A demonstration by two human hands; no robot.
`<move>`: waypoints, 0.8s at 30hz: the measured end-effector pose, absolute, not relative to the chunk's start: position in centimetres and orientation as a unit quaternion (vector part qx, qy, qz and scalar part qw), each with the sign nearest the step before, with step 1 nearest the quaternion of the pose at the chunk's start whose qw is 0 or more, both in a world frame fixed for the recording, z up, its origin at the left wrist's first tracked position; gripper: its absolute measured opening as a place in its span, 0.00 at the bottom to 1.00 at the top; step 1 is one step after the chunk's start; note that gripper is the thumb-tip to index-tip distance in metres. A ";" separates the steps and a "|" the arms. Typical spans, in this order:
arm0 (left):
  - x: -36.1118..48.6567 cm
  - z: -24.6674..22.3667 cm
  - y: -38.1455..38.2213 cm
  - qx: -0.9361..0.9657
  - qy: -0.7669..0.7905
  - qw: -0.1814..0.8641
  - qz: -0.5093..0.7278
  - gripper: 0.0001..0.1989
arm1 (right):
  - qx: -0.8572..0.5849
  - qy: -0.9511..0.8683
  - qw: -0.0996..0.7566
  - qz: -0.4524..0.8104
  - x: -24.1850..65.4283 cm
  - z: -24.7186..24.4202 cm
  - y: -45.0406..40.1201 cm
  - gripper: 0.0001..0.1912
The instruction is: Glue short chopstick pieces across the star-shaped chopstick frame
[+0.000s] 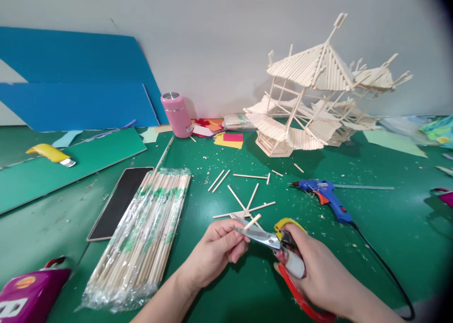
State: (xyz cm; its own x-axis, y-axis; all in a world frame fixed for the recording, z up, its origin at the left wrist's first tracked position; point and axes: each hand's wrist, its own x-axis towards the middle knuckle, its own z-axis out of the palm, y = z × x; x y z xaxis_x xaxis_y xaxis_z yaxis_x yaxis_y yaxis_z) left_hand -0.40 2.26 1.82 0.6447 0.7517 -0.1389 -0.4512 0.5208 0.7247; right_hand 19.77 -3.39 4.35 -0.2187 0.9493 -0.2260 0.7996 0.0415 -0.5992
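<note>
Between thumb and fingers, my left hand (221, 245) pinches a short wooden stick (252, 221). My right hand (314, 261) grips a pair of scissors (262, 237) with yellow and red handles. The scissor blades reach across to the stick, close to my left fingertips. Just beyond my hands lies a star-like frame of glued sticks (244, 212), partly hidden by the blades. Two loose sticks (218, 180) and a T-shaped stick piece (251, 176) rest farther back on the green table (198, 200).
A blue glue gun (327, 193) with its cord lies at right. Behind stands a wooden stick pagoda model (300, 110). At left are a bag of chopsticks (141, 238), a dark phone-like slab (118, 202), a yellow utility knife (51, 154) and a pink flask (177, 116).
</note>
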 end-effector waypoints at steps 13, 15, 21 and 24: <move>-0.3 1.8 2.3 0.370 0.263 0.804 0.382 0.09 | -0.624 -0.708 0.097 0.316 19.6 4.2 -3.3 0.06; -0.4 1.8 2.2 0.362 0.252 0.816 0.374 0.09 | -0.625 -0.705 0.109 0.317 19.7 4.2 -3.4 0.09; -0.7 1.8 2.1 0.323 0.187 0.870 0.323 0.12 | -0.605 -0.710 0.113 0.343 19.7 4.4 -3.8 0.09; -0.6 1.8 2.2 0.325 0.198 0.862 0.336 0.11 | -0.611 -0.701 0.104 0.353 19.5 4.2 -3.6 0.05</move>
State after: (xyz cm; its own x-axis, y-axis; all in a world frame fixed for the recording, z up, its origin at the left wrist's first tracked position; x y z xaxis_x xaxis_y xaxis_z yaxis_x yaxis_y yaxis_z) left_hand -0.57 2.23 1.82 0.6963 0.7071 -0.1231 -0.4492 0.5631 0.6937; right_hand 19.54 -3.63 4.21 -0.2325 0.9296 -0.2860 0.7831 0.0046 -0.6218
